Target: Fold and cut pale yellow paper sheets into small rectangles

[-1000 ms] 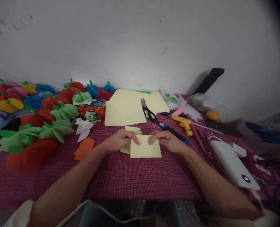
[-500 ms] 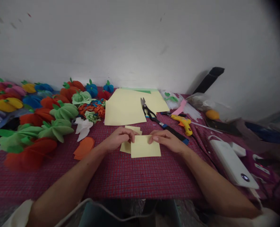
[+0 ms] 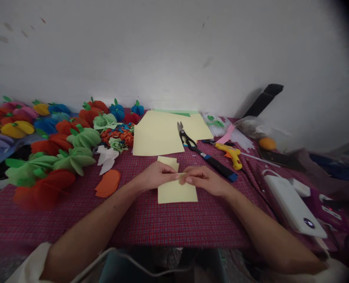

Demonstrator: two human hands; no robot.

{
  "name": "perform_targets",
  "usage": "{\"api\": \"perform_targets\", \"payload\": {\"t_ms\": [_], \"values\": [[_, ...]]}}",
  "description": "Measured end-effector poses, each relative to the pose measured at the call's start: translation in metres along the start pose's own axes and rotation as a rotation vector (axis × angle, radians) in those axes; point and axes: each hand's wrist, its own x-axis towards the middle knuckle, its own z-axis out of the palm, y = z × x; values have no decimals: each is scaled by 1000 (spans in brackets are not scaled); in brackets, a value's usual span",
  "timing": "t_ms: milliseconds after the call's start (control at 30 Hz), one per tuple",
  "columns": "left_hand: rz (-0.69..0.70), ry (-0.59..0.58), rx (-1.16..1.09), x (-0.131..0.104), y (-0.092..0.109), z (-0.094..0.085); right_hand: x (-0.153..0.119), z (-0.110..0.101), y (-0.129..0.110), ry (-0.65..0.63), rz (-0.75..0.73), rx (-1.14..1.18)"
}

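Note:
A small rectangular pale yellow sheet point(image 3: 177, 193), felt or paper, is between my hands, low over the table's front middle. My left hand point(image 3: 156, 175) pinches its upper edge with thumb and forefinger. The fingertips of my right hand point(image 3: 203, 179) grip the same edge, almost touching the left ones. Along that edge a narrow strip looks turned over. Behind my left fingers lie a few more small yellow pieces point(image 3: 168, 160), partly hidden. Beyond them rest larger yellow sheets point(image 3: 156, 135), with black-handled scissors point(image 3: 187, 137) on top.
Several colourful felt pumpkins point(image 3: 74, 157) crowd the left side, near scraps point(image 3: 118, 135), white cut-outs point(image 3: 107, 158) and orange pieces point(image 3: 108, 183). To the right are a blue-black tool handle point(image 3: 220, 167), a yellow glue gun point(image 3: 231, 153) and a white power bank point(image 3: 293, 204) with cables.
My fingers have come closer together on the sheet's upper edge, which now looks partly turned over. The sheet has shifted slightly left and toward me.

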Motion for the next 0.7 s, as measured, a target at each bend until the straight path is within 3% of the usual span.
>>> {"api": "perform_targets", "payload": {"t_ms": [167,300,433,567,700], "values": [[-141,42,-201,-2,2,4,0,2,0,90,55,113],[-200,77,-298,-2,2,4,2,3,3,216,249,357],[-168,107,-294,-1,0,2,1,5,6,79,412,352],[-154,125,-269,-1,-2,1,-2,5,8,-25,405,302],[-124,112,-210,-1,-3,0,-2,4,11,-13,373,254]]}}
